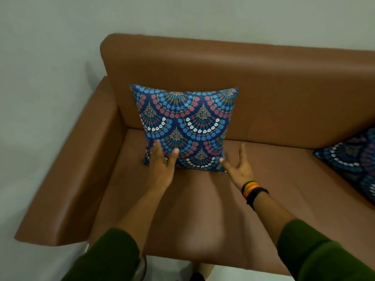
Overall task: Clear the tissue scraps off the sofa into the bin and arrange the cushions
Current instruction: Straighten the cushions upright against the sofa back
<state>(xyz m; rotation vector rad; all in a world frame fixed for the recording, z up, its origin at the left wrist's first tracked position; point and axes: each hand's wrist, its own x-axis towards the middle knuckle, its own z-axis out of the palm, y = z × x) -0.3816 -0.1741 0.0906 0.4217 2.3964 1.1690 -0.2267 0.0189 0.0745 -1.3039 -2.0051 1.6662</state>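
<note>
- Against the pale wall (40, 78), at the 9 o'clock side of the view, runs the armrest (67, 179) of a brown sofa (263, 88).
- Standing upright near the centre, a little toward 11 o'clock, is a blue patterned cushion (186, 122); it leans back on the sofa's backrest with its lower edge on the seat.
- At about 7 o'clock from the cushion's middle, the left hand (162, 169) lies flat on the cushion's lower left corner, fingers spread and holding nothing.
- At about 5 o'clock from the cushion's middle, the right hand (240, 169) is open with fingers splayed, its thumb just beside the cushion's lower right corner; whether it touches is unclear.
- On the right wrist sit coloured bands (252, 190), and both arms wear dark green sleeves (316, 252).
- At the 3 o'clock edge, a second cushion (353, 161) lies on the seat, partly cut off by the frame.
</note>
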